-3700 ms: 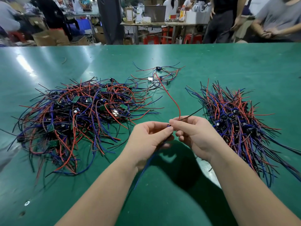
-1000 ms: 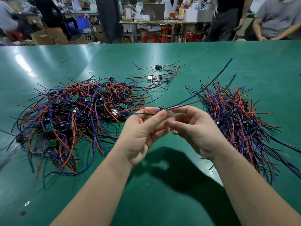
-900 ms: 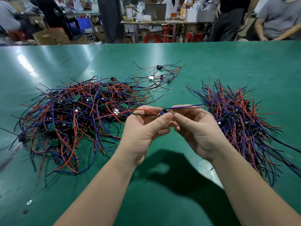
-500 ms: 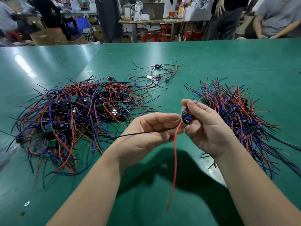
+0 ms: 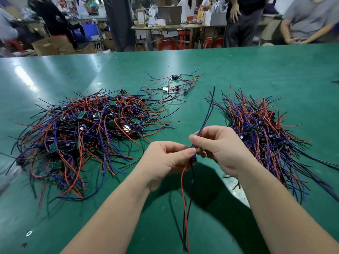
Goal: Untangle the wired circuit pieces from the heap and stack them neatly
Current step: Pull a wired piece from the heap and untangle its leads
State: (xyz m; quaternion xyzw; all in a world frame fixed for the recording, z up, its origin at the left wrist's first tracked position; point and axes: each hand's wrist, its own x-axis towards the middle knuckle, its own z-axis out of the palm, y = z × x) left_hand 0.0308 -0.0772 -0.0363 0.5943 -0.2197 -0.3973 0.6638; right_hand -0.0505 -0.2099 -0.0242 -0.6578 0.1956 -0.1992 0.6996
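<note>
Both hands meet over the green bench [image 5: 256, 70]. Left hand [image 5: 165, 160] pinches one freed circuit piece [image 5: 193, 159]; right hand [image 5: 218, 145] pinches its blue lead, pointing up. Red and black leads dangle. Step, I judge: straightening. Next: lay it aligned on the combed stack [image 5: 266, 132], away from the heap [image 5: 88, 132].

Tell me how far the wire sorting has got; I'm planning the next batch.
Done: a sorted stack of pieces lies on the right, wires roughly aligned. In hand: the left hand and right hand pinch one circuit piece, its red and black wires hanging down. Left: the larger tangled heap on the left, plus a small loose cluster farther back.
</note>
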